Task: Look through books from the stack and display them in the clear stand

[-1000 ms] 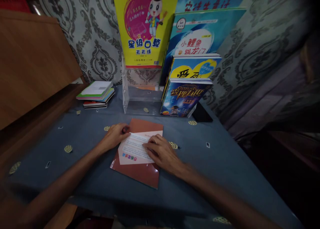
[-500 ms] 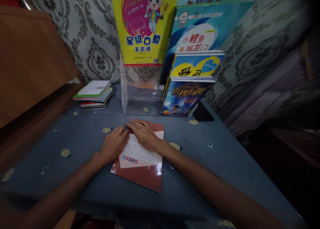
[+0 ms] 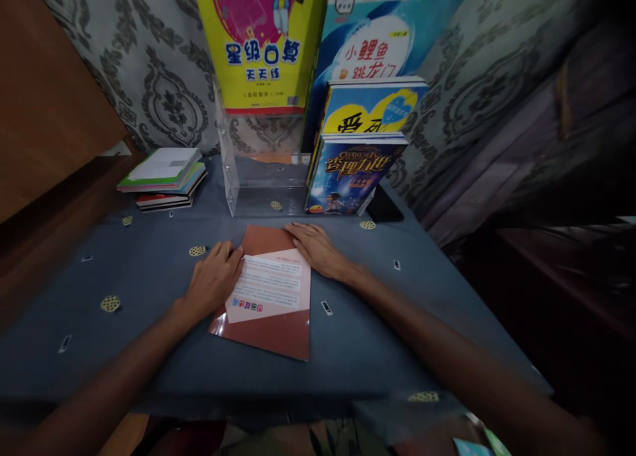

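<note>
A thin reddish-brown book [image 3: 278, 337] lies flat on the blue tablecloth, its printed white panel upside down to me. My left hand [image 3: 214, 277] is at the book's left edge, fingers bent and close together on it; the thumb is hidden. At the upper right edge rests my right hand [image 3: 318, 249], palm down, with its fingers stretched out over the cover and the wrist beyond the book's side.
Behind the book stands a clear acrylic rack [image 3: 265, 201]. Its right part holds several upright books [image 3: 348, 177], and a yellow workbook [image 3: 263, 78] rises at its left. A stack of books [image 3: 163, 171] sits at the left, a dark flat object [image 3: 385, 205] beside the rack.
My right hand has slid right across the cover to its right edge, uncovering the printed panel. My left hand stays at the left edge. The whole view has shifted slightly.
</note>
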A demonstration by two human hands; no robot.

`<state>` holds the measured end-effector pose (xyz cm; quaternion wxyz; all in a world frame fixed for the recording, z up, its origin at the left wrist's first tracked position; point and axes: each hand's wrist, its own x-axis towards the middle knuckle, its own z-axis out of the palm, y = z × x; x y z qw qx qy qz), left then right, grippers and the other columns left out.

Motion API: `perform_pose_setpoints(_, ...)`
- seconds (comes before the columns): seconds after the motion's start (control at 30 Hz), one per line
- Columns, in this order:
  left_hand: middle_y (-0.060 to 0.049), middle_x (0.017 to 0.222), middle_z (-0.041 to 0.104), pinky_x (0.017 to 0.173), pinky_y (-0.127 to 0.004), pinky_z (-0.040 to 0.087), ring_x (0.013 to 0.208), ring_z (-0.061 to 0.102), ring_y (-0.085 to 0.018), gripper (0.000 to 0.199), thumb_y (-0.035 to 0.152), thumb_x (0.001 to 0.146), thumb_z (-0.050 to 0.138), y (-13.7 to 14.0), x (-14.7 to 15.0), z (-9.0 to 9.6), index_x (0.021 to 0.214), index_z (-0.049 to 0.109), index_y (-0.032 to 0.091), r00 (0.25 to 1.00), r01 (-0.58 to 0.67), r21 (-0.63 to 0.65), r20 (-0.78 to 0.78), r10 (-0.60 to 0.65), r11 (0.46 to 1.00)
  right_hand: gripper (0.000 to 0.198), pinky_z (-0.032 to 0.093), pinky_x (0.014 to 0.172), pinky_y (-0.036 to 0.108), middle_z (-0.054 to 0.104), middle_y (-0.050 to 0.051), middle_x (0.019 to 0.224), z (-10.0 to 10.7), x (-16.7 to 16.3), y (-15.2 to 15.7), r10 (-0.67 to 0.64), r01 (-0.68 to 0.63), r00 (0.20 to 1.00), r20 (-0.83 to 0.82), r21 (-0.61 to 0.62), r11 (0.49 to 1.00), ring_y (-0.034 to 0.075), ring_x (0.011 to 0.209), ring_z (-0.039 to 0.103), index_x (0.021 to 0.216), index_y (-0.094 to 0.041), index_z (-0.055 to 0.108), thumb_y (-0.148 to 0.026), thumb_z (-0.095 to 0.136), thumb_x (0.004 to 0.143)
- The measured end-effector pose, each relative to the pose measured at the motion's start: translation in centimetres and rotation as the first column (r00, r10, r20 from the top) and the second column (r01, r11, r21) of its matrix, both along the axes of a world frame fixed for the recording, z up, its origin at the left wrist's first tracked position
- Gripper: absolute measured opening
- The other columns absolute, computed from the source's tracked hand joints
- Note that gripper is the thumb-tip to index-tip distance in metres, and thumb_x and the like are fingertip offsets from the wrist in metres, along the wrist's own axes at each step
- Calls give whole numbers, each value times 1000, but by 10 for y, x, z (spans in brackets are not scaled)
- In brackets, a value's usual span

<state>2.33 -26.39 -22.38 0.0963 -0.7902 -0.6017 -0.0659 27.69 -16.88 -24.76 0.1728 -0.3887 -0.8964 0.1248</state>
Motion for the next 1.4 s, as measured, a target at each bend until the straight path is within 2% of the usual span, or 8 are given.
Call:
perform_pose_setpoints(0.2, -12, 112, 64, 75, -35, 55, 105, 58, -26, 30, 26, 100, 40, 5, -6, -3, 114, 65, 17, 996, 81, 62, 24, -82, 995, 41, 40, 111, 53, 57, 17, 143, -11, 44, -10, -155, 159, 983, -94, 38, 987, 30, 134, 51, 133, -16, 61, -34, 50, 98)
perform_pose_setpoints(0.43, -15, 128, 62, 99, -46, 51, 118, 58, -28, 37, 23, 99, 36, 23, -3, -6, 127, 60, 15, 947, 291, 61, 123, -297, 955, 34, 43, 106, 49, 66, 14, 131, -9, 42, -5, -128, 130, 979, -161, 0, 992, 28, 123, 57, 127, -17, 66, -23, 58, 94)
perform_pose_setpoints(0.57, -13, 137, 60, 105, -46, 47, 122, 59, -27, 43, 33, 102, 35, 32, -1, -7, 135, 57, 17, 941, 310, 7, 140, -308, 951, 32, 45, 99, 48, 72, 12, 119, -4, 38, -6, -112, 109, 972, -206, -27, 994, 28, 112, 60, 122, -17, 70, -18, 61, 91)
perform_pose_setpoints(0.73, -11, 142, 60, 112, -52, 38, 132, 53, -27, 43, 27, 101, 32, 40, -12, 2, 134, 59, 19, 972, 229, -89, 68, -224, 969, 33, 47, 91, 42, 76, 7, 101, 1, 27, -20, -81, 43, 937, -340, -119, 992, 21, 92, 64, 124, -21, 68, -17, 56, 94)
perform_pose_setpoints(0.87, -14, 138, 61, 105, -49, 43, 126, 56, -30, 39, 36, 101, 40, 33, 1, 15, 125, 63, 16, 985, 173, -123, -1, -175, 977, 38, 46, 89, 38, 77, 3, 91, 2, 18, -31, 54, -124, 905, -422, -140, 982, 19, 88, 63, 130, -22, 64, -14, 50, 96)
perform_pose_setpoints(1.03, -14, 114, 66, 89, -43, 50, 104, 60, -28, 40, 49, 97, 52, 3, 40, 21, 113, 65, 14, 958, 284, -90, -19, -286, 955, 39, 47, 85, 35, 77, 3, 91, 5, 15, -35, 72, -162, 884, -461, -158, 974, 19, 88, 64, 129, -24, 65, -13, 49, 95)
perform_pose_setpoints(1.23, -10, 98, 66, 78, -38, 51, 95, 60, -26, 22, 32, 98, 54, -12, 58, 18, 98, 65, 14, 949, 295, -71, -98, -301, 953, 39, 49, 84, 34, 77, 4, 90, 4, 17, -36, 54, -148, 871, -489, -156, 977, 19, 90, 65, 127, -23, 66, -13, 49, 94)
perform_pose_setpoints(1.4, -8, 93, 69, 71, -34, 51, 90, 63, -23, 28, 26, 102, 42, -12, 56, 16, 92, 67, 15, 945, 316, -20, -85, -317, 948, 37, 49, 86, 36, 76, 4, 94, 2, 18, -37, 56, -144, 864, -500, -138, 980, 19, 90, 65, 127, -23, 67, -16, 50, 95)
